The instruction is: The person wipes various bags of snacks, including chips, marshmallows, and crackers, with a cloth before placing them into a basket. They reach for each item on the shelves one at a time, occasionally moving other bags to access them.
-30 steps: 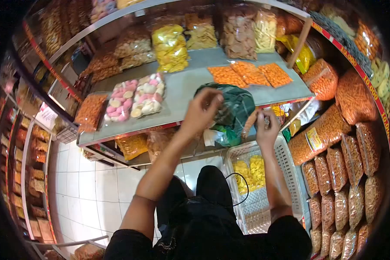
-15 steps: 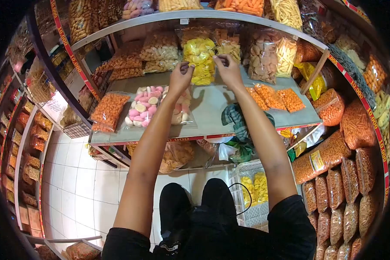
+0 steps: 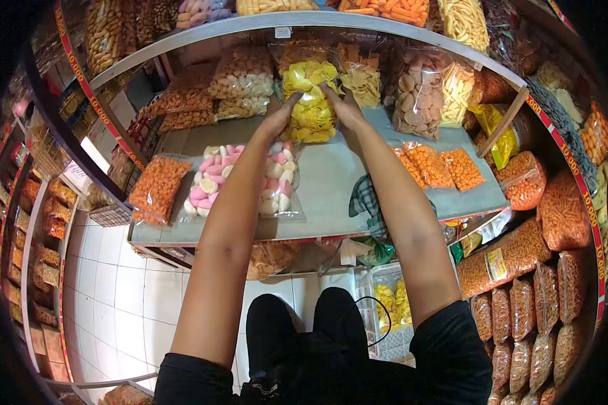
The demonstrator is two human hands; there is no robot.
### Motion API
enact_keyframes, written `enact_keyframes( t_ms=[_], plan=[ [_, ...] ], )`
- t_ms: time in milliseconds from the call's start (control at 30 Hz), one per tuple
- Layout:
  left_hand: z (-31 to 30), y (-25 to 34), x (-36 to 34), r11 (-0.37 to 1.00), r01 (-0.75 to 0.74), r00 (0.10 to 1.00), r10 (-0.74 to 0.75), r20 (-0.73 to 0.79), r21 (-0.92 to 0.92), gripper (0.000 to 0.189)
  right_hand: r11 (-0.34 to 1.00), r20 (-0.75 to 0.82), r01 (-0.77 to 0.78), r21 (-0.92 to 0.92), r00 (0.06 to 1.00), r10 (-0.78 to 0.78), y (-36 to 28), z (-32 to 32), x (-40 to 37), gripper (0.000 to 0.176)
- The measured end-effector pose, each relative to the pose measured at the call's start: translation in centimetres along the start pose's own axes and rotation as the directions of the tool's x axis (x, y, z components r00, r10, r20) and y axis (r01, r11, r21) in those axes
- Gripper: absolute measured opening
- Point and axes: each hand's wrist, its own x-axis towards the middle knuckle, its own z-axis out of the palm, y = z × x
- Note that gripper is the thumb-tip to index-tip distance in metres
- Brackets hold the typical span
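A clear bag of yellow chips (image 3: 309, 101) stands upright on the grey shelf (image 3: 324, 175). My left hand (image 3: 277, 118) is at the bag's left side and my right hand (image 3: 345, 108) at its right side, so the bag is held between them. Just below my left hand lie clear bags of pink and white sweets (image 3: 213, 177), partly hidden by my left forearm. A bag of tan chips (image 3: 361, 81) stands behind my right hand.
Orange snack bags lie at the shelf's left (image 3: 159, 189) and right (image 3: 463, 169). A checked cloth (image 3: 367, 202) hangs near the front edge. Large bags (image 3: 507, 253) are stacked at right. Below is a white crate (image 3: 390, 273) with yellow packs.
Both hands have moved onto the sides of the yellow chip bag from just beside it. The bag sits slightly lower in view, and the whole view has shifted a little.
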Motion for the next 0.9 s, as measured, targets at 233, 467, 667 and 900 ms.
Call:
enact_keyframes(
  t_ms=[233, 467, 667, 900],
  plan=[
    [0.5, 5.6, -3.6, 0.963, -0.015, 0.998, 0.029, -0.048, 0.27, 0.076, 0.993, 0.108, 0.112, -0.025, 0.988, -0.108, 0.3, 0.9, 1.2, 0.124],
    [0.9, 5.0, -3.4, 0.972, -0.233, 0.972, 0.233, 0.039, 0.011, 0.075, 0.98, -0.011, 0.196, -0.042, 0.98, -0.197, -2.4, 0.7, -0.9, 0.12],
    [1.7, 7.2, -4.8, 0.965, -0.24, 0.97, 0.242, -0.01, 0.107, 0.085, 0.975, -0.062, 0.221, 0.019, 0.974, -0.22, -6.7, -1.4, -3.8, 0.119],
    [5.4, 12.9, -10.2, 0.979, -0.197, 0.977, 0.201, 0.071, -0.057, 0.082, 0.985, -0.158, 0.151, -0.08, 0.974, -0.162, -7.2, -5.7, -6.0, 0.124]
  ],
)
